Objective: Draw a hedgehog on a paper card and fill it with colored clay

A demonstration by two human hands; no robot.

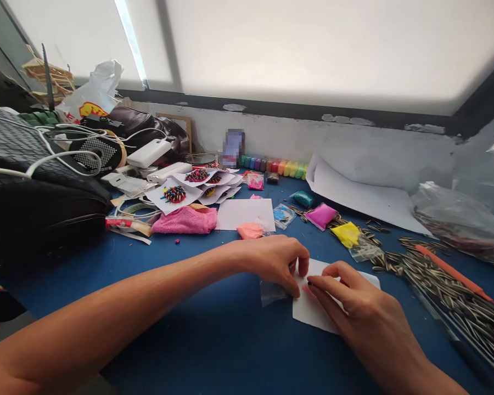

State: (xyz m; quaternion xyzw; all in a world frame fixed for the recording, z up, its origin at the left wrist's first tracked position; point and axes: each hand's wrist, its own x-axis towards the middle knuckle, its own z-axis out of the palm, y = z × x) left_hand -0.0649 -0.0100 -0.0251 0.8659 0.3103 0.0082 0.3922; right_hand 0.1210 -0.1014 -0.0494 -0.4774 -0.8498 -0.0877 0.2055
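Note:
A white sheet of paper (pixel 319 321) lies on the blue table under both my hands. My left hand (pixel 278 260) is bent over its left edge, thumb and forefinger curved and apart, their tips on the paper. In a pinch of thumb and forefinger, my right hand (pixel 360 302) has a small dark piece (pixel 309 283), too small to name. A faint pinkish-red patch shows on the paper between the hands, partly hidden by my fingers. Beside my left hand lies a clear plastic bag (pixel 271 294).
Sunflower seeds (pixel 456 296) are heaped at right with an orange stick (pixel 455 273). Packets of yellow (pixel 346 235), purple (pixel 321 215) and orange clay (pixel 250 230) lie behind my hands. Decorated paper cards (pixel 175 195), a pink cloth (pixel 185 220) and a black bag (pixel 37 219) are at left.

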